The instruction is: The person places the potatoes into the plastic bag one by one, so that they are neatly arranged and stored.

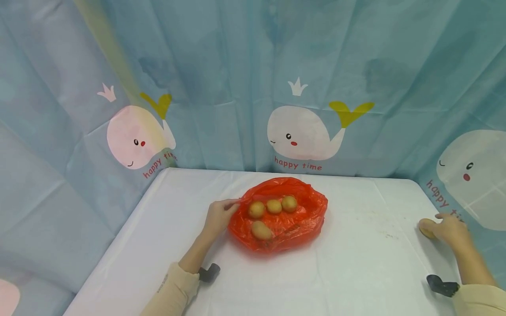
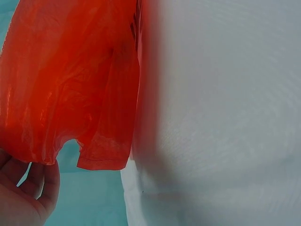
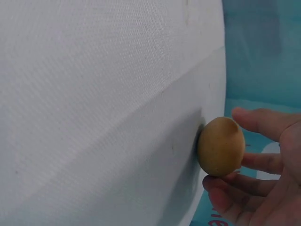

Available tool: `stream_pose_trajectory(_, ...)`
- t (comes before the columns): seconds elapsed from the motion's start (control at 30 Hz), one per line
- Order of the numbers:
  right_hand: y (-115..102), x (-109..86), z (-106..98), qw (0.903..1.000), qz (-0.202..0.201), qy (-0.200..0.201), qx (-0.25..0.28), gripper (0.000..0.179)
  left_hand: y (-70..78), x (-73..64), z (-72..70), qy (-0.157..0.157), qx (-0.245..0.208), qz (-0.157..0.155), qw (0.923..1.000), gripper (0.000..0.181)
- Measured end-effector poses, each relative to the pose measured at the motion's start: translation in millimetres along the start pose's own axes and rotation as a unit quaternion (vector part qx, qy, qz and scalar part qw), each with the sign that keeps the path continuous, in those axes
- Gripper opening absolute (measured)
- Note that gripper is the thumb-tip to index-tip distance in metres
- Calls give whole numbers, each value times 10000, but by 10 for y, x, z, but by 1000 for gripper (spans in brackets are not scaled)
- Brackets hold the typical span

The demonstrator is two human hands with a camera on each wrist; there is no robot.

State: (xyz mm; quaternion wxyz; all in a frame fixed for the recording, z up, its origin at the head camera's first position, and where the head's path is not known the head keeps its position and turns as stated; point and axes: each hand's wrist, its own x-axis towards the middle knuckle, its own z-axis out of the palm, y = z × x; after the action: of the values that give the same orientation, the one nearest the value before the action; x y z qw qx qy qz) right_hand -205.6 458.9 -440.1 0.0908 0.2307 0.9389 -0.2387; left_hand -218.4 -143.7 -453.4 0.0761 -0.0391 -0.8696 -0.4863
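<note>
A red plastic bag (image 1: 294, 239) lies spread open on the table, with several potatoes (image 1: 261, 230) inside it. At the bag's left rim, my left hand (image 1: 218, 217) pinches the thin plastic between thumb and fingers. The left wrist view shows the side of the bag (image 2: 70, 84) with the left hand (image 2: 28, 190) at its lower edge. Far to the right, my right hand (image 1: 452, 230) grips a single potato (image 1: 427, 228) near the table's right edge. Close up, thumb and fingers of the right hand (image 3: 268, 174) lie round opposite sides of this potato (image 3: 221, 147).
A white cloth covers the table (image 1: 363, 259). Blue curtains (image 1: 237, 87) printed with whales hang along its back and sides. Black wrist mounts (image 1: 209, 273) show beside both sleeves. Small dark specks mark the cloth left of the right hand.
</note>
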Motion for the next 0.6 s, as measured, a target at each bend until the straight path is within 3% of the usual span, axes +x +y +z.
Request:
stream_pose_trajectory(0.4,4,-17,-11,9997,-169,-37,-179,75,-20,25,10,20,63,60,10000,24)
stream_pose_trajectory(0.6,-10,-39,4,9996,-213,80,-177,73,-25,20,14,-6,-51,-69,10000,24)
